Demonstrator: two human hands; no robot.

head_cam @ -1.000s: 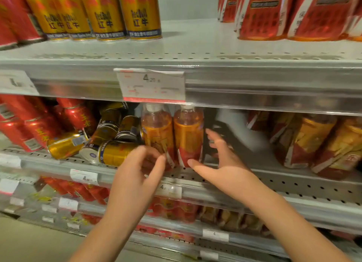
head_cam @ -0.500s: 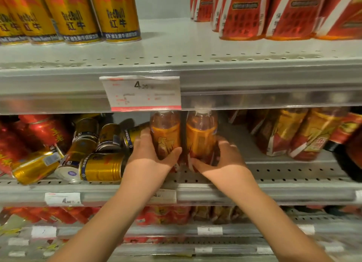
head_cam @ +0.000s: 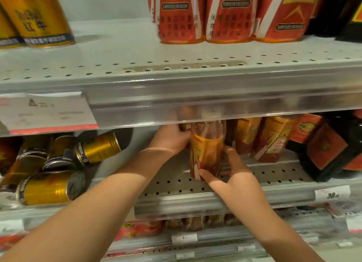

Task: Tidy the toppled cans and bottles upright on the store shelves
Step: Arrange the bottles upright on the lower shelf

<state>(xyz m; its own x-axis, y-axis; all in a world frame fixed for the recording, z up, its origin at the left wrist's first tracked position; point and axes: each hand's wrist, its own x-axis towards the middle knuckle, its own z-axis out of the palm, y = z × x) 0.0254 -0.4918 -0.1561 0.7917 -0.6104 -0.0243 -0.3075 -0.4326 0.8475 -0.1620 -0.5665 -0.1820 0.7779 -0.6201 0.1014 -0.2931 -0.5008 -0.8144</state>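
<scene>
The orange bottle [head_cam: 206, 150] stood upright on the middle shelf [head_cam: 172, 183], its cap hidden behind the front edge of the upper shelf [head_cam: 176, 79]. The left grip [head_cam: 170, 139] was clamped round the bottle's upper left side, fingertips partly hidden. The right grip [head_cam: 235, 176] was clamped low on the same bottle, thumb across the front and fingers round the right side. Just to the right stood labelled bottles [head_cam: 272, 138], then a dark bottle [head_cam: 323, 150]. Well apart to the left, gold cans [head_cam: 49, 189] lay toppled in a heap. A price tag [head_cam: 45, 112] hung from the upper shelf's edge.
</scene>
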